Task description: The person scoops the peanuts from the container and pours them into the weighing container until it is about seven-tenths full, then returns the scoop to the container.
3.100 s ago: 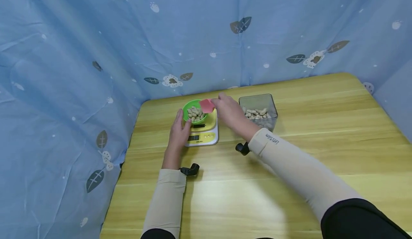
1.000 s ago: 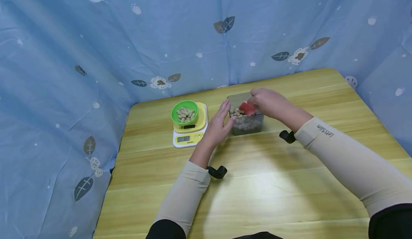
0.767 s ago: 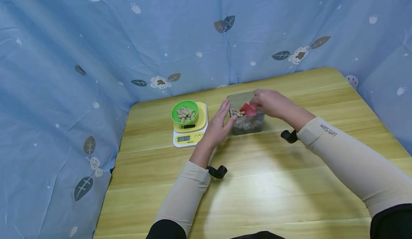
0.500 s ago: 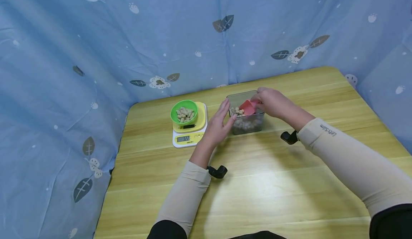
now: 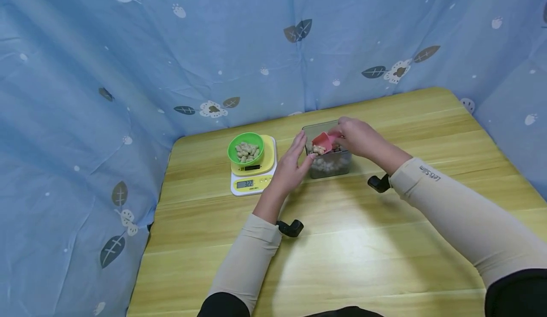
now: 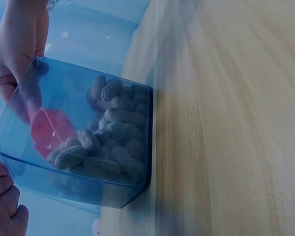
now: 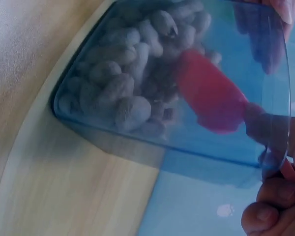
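My right hand (image 5: 356, 136) pinches the handle of a small pink scoop (image 5: 323, 141) inside a clear grey plastic box (image 5: 329, 172). In the head view, peanuts in their shells (image 5: 318, 150) lie at the scoop's mouth. Seen through the wall in the right wrist view, the scoop's bowl (image 7: 211, 93) is tilted beside more peanuts (image 7: 120, 88). My left hand (image 5: 288, 167) rests against the box's near left corner, its fingers fairly straight along the left side and its thumb at the front rim. Part of the scoop's handle is hidden by my right fingers.
Left of the box, a yellow and white kitchen scale (image 5: 253, 184) carries a green bowl (image 5: 232, 151) of peanuts. Its display is lit. Both stand near the back of the wooden table (image 5: 363, 250), before a blue patterned curtain (image 5: 256, 37).
My hands have moved right from the bowl to the box; the left now touches the box. Within the last half second, the scoop has shifted slightly left, with peanuts now showing at its mouth.
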The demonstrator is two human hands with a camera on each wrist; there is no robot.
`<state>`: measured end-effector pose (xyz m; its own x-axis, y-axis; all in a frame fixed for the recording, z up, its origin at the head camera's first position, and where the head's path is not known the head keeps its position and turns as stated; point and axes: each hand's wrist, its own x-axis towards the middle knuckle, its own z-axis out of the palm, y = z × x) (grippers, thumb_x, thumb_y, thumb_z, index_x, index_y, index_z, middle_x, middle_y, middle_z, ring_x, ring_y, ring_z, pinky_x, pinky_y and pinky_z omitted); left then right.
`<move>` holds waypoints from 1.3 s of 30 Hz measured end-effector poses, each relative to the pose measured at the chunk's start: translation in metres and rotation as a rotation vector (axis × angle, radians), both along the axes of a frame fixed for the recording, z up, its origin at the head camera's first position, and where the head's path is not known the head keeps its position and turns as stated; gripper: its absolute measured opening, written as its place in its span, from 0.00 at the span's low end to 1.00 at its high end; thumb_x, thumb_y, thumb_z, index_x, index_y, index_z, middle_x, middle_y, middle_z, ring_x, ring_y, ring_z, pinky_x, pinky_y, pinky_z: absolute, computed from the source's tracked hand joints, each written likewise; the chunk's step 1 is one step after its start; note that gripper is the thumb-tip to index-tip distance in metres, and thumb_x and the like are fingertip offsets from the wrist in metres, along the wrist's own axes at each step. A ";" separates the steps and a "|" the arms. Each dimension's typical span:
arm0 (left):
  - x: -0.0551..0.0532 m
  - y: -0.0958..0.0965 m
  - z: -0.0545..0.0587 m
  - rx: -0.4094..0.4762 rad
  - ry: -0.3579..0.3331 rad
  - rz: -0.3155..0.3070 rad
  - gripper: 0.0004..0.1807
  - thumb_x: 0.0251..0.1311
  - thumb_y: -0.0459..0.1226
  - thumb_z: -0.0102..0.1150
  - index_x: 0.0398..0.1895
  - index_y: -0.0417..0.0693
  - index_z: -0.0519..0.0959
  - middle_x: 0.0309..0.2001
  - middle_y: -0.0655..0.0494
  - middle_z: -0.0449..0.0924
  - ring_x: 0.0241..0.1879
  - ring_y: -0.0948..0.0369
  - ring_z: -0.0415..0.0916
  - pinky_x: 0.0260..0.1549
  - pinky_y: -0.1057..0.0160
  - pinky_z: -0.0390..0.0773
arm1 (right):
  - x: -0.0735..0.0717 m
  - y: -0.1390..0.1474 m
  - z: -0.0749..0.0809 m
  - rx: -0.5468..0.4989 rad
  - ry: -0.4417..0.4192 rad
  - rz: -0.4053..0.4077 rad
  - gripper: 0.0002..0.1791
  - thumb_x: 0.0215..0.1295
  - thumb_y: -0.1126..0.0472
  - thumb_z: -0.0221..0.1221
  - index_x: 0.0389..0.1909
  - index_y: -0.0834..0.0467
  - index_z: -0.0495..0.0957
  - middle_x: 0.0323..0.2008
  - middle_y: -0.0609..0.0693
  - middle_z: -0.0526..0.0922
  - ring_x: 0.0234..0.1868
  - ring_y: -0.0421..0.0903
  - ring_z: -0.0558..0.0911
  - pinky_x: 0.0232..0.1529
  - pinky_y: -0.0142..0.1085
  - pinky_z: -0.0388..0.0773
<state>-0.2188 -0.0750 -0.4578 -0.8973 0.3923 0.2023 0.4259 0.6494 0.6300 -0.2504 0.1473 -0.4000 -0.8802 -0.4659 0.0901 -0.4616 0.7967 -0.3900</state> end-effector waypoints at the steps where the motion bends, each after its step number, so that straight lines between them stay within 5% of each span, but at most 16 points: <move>1: 0.000 0.000 0.000 0.001 0.004 0.000 0.37 0.67 0.59 0.38 0.74 0.53 0.50 0.74 0.75 0.35 0.72 0.71 0.39 0.70 0.61 0.51 | 0.000 0.001 0.000 -0.003 0.000 0.005 0.12 0.61 0.63 0.62 0.45 0.58 0.83 0.30 0.52 0.74 0.28 0.47 0.72 0.29 0.39 0.71; 7: 0.000 0.001 0.001 -0.002 -0.006 0.006 0.34 0.69 0.55 0.40 0.74 0.55 0.50 0.74 0.74 0.36 0.72 0.69 0.40 0.70 0.60 0.51 | -0.004 0.010 0.003 -0.085 -0.058 0.027 0.13 0.61 0.59 0.62 0.46 0.58 0.83 0.36 0.52 0.81 0.35 0.48 0.76 0.36 0.42 0.74; 16: 0.002 0.001 0.002 0.008 -0.022 0.005 0.36 0.68 0.58 0.38 0.74 0.55 0.50 0.73 0.79 0.34 0.72 0.70 0.39 0.70 0.60 0.51 | -0.003 0.028 0.002 -0.257 -0.242 -0.083 0.18 0.63 0.54 0.60 0.52 0.55 0.80 0.42 0.54 0.81 0.38 0.49 0.75 0.37 0.42 0.73; 27: 0.002 0.000 0.001 0.021 -0.027 0.018 0.34 0.68 0.54 0.40 0.74 0.55 0.50 0.73 0.78 0.35 0.72 0.71 0.40 0.70 0.59 0.52 | -0.001 0.050 -0.005 -0.397 -0.362 -0.143 0.19 0.64 0.52 0.59 0.53 0.55 0.79 0.52 0.56 0.81 0.52 0.50 0.77 0.49 0.46 0.76; 39: 0.002 -0.004 0.007 0.020 -0.021 0.009 0.34 0.69 0.55 0.38 0.75 0.57 0.48 0.74 0.76 0.34 0.73 0.68 0.39 0.70 0.56 0.52 | 0.001 0.051 0.007 -0.422 -0.355 -0.180 0.27 0.61 0.43 0.58 0.56 0.54 0.77 0.54 0.57 0.79 0.55 0.52 0.76 0.53 0.49 0.75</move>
<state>-0.2171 -0.0788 -0.4509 -0.9051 0.3801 0.1906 0.4062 0.6408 0.6515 -0.2496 0.1979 -0.3930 -0.9526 -0.2937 -0.0797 -0.1160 0.5926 -0.7971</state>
